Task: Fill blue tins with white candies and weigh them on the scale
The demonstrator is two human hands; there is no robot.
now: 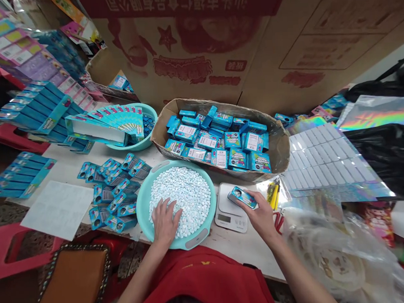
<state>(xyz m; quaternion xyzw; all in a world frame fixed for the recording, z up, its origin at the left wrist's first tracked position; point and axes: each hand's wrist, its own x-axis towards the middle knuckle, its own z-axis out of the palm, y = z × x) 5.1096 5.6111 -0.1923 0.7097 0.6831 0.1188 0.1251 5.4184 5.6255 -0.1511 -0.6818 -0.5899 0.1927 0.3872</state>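
Observation:
My left hand (165, 220) rests palm down, fingers spread, on small pale candies (183, 192) that fill a turquoise basin (144, 206). Whether any candies are under its palm is hidden. A small blue box (242, 197) is in my right hand (259, 210), held between thumb and fingers above a white digital scale (231, 220). The scale stands just right of the basin. Behind both is a cardboard tray (281, 144) with several blue boxes piled in it. More small blue boxes (119, 189) stand grouped left of the basin.
A second turquoise bowl (150, 110) is at back left, partly under fanned blue packaging (111, 123). A yellow cutter (273, 194) and red scissors (278, 221) lie right of the scale, near plastic bags (338, 257). A large carton (198, 50) rises behind.

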